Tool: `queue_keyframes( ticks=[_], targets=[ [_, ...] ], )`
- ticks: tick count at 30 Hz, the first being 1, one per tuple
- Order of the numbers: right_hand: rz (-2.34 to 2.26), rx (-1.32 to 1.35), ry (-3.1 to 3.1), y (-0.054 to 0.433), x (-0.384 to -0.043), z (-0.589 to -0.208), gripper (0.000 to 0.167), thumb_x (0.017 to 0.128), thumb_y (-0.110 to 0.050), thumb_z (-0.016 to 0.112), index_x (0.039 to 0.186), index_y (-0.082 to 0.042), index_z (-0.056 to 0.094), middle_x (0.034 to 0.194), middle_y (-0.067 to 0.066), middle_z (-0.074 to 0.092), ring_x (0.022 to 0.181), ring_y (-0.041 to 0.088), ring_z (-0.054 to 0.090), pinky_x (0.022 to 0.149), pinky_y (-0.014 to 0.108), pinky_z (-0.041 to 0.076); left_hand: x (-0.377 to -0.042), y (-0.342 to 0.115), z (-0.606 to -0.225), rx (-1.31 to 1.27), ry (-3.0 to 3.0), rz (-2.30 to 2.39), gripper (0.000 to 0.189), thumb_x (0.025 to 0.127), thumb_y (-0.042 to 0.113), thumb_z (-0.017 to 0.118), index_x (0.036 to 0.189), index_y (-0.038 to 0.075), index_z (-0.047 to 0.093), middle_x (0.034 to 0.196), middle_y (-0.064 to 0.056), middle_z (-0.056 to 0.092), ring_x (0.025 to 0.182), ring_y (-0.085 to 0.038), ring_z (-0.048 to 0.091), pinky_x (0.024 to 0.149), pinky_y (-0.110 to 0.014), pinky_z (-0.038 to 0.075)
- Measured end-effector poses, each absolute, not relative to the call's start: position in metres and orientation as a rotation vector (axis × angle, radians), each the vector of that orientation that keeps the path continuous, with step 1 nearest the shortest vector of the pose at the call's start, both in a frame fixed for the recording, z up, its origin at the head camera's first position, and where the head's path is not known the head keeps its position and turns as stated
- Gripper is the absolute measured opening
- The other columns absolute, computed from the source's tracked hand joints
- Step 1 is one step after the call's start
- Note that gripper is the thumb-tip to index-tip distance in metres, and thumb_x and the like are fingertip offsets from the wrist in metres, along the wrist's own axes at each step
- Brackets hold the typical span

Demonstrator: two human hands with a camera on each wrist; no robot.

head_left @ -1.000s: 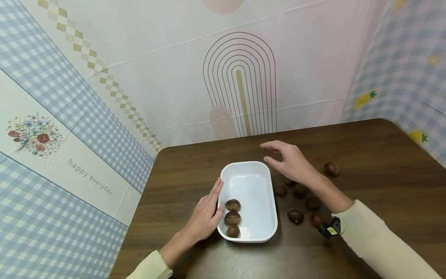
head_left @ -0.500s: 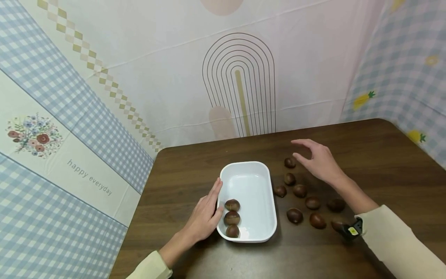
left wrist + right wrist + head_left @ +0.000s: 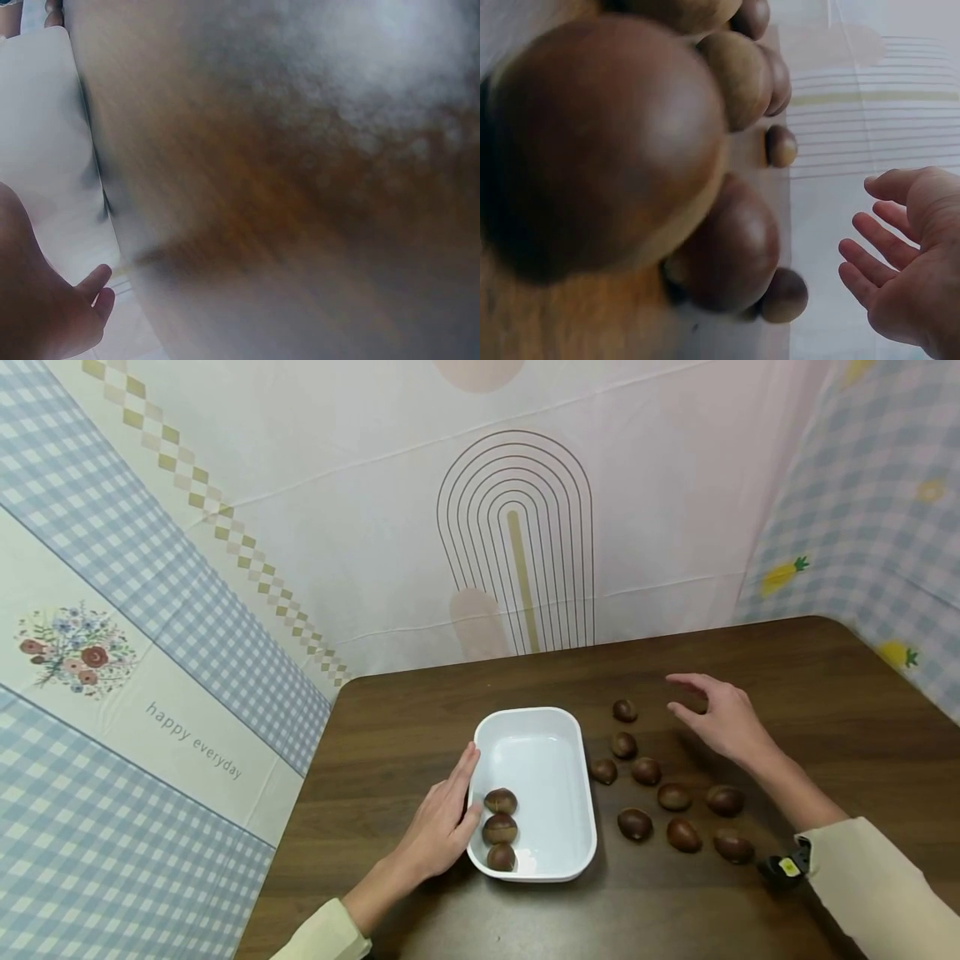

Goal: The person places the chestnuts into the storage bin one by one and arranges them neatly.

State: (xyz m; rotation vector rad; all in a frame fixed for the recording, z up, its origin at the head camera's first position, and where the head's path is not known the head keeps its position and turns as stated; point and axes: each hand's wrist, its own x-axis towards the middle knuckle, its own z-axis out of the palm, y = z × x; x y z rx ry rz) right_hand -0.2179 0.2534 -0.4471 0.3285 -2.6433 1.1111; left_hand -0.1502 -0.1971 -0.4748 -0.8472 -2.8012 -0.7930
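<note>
- Pale patterned cloth hangs behind and to both sides of a dark wooden table.
- The white dish sits in front of me, its long axis running away from me; three brown chestnuts lie in a row along its left wall.
- My left hand rests against that same wall, fingers straight along the outside, thumb at the rim; it grips no chestnut.
- My right hand is above the table, thumb apart from the relaxed fingers; the right wrist view shows nothing in the palm.
- Nine loose chestnuts show on the table right of the dish, so my right hand is much the nearer one to them.
- The farthest chestnut lies just left of my right fingertips, in line with their reach; the others spread leftward and back toward me.
</note>
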Motion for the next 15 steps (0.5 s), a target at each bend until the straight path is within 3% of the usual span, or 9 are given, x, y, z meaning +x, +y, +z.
queue_keyframes(
  ticks=[7, 15],
  targets=[
    [1.111, 0.296, -2.690, 0.267, -0.214, -0.456, 0.044, 0.102, -0.009, 0.070, 0.143, 0.002, 0.061, 0.140, 0.035, 0.060, 0.122, 0.057, 0.057, 0.091, 0.070, 0.048, -0.151, -0.198, -0.475, -0.854, -2.792, -0.792, 0.073, 0.103, 0.015, 0.055, 0.169, 0.007, 0.025, 0.177, -0.006, 0.020, 0.155, -0.023, 0.037, 0.115, -0.058, 0.040],
    [1.042, 0.237, -2.733, 0.276, -0.211, -0.467, 0.045, 0.097, -0.006, 0.075, 0.139, 0.002, 0.064, 0.124, 0.032, 0.068, 0.095, 0.038, 0.066, 0.078, 0.054, 0.050, -0.150, -0.198, -0.475, -0.856, -2.795, -0.788, 0.073, 0.104, 0.015, 0.054, 0.170, 0.008, 0.024, 0.177, -0.006, 0.020, 0.155, -0.023, 0.037, 0.114, -0.059, 0.040]
  ],
)
